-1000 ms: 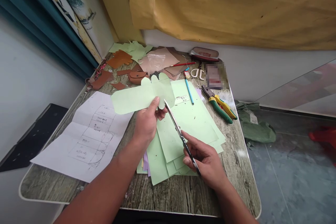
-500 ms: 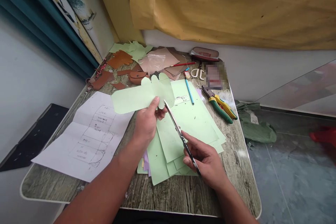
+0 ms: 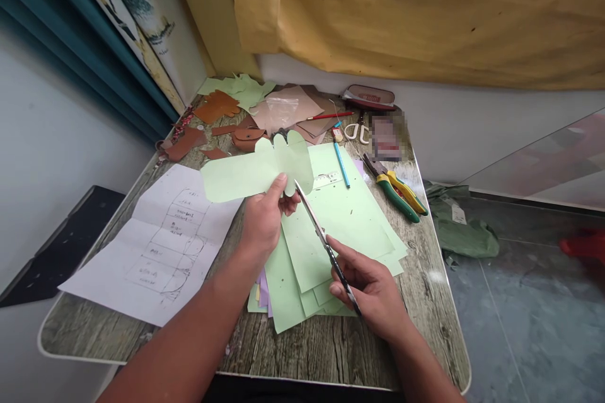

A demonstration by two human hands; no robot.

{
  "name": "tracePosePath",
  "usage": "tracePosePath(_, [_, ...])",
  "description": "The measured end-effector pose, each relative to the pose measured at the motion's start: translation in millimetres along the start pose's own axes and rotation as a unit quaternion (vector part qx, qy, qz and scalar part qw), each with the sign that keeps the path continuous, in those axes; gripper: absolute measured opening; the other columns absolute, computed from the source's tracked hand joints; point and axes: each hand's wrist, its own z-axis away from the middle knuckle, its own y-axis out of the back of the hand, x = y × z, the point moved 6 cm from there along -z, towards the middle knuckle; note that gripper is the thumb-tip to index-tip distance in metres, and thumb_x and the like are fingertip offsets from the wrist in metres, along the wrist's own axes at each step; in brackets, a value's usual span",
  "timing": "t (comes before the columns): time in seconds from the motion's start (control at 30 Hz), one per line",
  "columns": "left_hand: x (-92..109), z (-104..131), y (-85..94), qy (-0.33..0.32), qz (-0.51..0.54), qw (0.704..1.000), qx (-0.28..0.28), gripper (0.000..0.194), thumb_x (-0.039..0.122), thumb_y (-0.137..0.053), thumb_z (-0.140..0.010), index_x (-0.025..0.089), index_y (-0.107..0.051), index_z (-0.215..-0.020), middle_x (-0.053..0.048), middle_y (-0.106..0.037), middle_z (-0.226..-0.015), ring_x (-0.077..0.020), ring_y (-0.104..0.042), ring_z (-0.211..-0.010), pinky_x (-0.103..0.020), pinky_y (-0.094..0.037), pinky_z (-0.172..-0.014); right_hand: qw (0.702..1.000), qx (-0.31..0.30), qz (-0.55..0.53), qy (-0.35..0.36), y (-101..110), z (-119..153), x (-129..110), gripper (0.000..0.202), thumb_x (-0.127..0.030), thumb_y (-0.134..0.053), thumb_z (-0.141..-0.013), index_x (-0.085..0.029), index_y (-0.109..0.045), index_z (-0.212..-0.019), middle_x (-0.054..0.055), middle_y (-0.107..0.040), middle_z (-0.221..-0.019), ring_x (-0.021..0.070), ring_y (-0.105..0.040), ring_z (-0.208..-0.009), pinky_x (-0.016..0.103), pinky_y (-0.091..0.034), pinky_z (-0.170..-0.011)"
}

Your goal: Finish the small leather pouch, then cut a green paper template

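Pinched between the thumb and fingers of my left hand (image 3: 267, 214) is a pale green paper cutout (image 3: 241, 175), a long strip with rounded lobes at its right end. My right hand (image 3: 371, 286) is closed around a pair of scissors (image 3: 326, 242), seen edge-on, with the blades pointing up and left. Their tips meet the lower edge of the cutout, just right of my left fingers. Whether the blades are parted cannot be made out. Beneath both hands lies a stack of green paper sheets (image 3: 350, 220).
A white sheet with a drawn pattern (image 3: 165, 245) lies at left. Pliers with green and yellow handles (image 3: 399, 192), a blue pen (image 3: 341, 164) and a clear ruler (image 3: 327, 179) are at right. Behind are leather pieces (image 3: 217, 107), a small brown pouch (image 3: 249, 138) and white-handled scissors (image 3: 352, 132).
Almost nothing differs. Both hands, the cutout and the scissors keep nearly the same place, and the whole view has shifted very slightly.
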Motion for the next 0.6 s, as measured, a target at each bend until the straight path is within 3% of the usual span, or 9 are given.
tracePosePath(0.6, [6.4, 1.9, 0.4, -0.014, -0.027, 1.000, -0.005, 0.035, 0.048, -0.080, -0.090, 0.020, -0.072, -0.070, -0.004, -0.069, -0.064, -0.0156, -0.057, -0.057, -0.031, -0.046, -0.059, 1.000, -0.001, 0.012, -0.002, 0.3, -0.1, -0.7, 0.063, -0.034, -0.091, -0.091, -0.034, -0.071, -0.151, -0.005, -0.046, -0.076, 0.0110, -0.039, -0.063, 0.024, -0.034, -0.053])
